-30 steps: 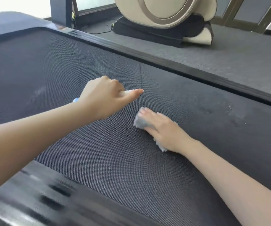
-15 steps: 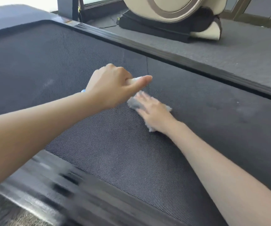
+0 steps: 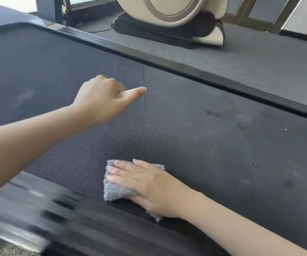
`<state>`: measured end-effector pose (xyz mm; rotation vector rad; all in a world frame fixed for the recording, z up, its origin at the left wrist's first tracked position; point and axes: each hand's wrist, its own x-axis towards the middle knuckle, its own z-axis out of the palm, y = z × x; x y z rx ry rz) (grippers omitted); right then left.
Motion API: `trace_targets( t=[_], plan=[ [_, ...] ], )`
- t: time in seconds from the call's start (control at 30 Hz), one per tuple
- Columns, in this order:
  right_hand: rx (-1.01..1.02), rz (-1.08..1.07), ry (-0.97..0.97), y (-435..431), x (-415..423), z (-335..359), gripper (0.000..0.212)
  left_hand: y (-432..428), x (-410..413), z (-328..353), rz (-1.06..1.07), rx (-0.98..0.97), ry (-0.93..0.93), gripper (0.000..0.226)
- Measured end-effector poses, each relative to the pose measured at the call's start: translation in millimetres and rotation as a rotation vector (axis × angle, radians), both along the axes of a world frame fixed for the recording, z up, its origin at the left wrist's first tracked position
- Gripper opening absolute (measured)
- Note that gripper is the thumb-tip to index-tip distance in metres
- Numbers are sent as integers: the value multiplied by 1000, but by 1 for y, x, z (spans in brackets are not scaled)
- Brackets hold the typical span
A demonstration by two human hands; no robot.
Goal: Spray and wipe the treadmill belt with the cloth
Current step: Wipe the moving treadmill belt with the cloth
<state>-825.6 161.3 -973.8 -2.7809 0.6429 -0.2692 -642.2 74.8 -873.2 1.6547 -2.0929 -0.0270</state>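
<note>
The dark woven treadmill belt [image 3: 195, 141] carries a fluffy grey cloth [image 3: 116, 190] lying at its near edge.

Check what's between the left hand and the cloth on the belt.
Only bare belt; nothing lies between the left hand and the cloth. The head view shows it.

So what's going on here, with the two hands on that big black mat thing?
A person is cleaning a treadmill belt. Their right hand lies flat on a fluffy grey cloth, pressing it onto the belt by its near edge. The left hand hovers further along, fingers curled round something pale and mostly hidden, probably the spray bottle, with the index finger stretched out. Pale smudges show on the belt to the right.
</note>
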Motion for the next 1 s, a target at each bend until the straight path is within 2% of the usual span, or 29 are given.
trace_targets(
  t=[0.17, 0.33, 0.43, 0.63, 0.8, 0.9, 1.0],
  plan=[
    [-35, -255, 36, -58, -40, -4, 50, 2, -11, -3, 12, 6, -32, 88],
    [110, -639, 8, -149, -103, -7, 49, 3, -16, -3, 56, 44, -31, 93],
    [103, -772, 63, -172, -124, -10, 49, 9, -21, 5, 74, 60, -35, 95],
    [137, -843, 44, -157, -108, 4, 49, 26, -20, 42, 27, 93, -93, 79],
    [126, -899, 39, -152, -97, 4, 50, 15, -10, 32, 49, 69, 4, 93],
    [130, -805, -4, -134, -87, 3, 50, 7, -10, 13, -15, 30, 14, 92],
    [119, -580, -51, -86, -65, 4, 51, 3, -9, 5, -72, 18, 43, 89]
  ],
)
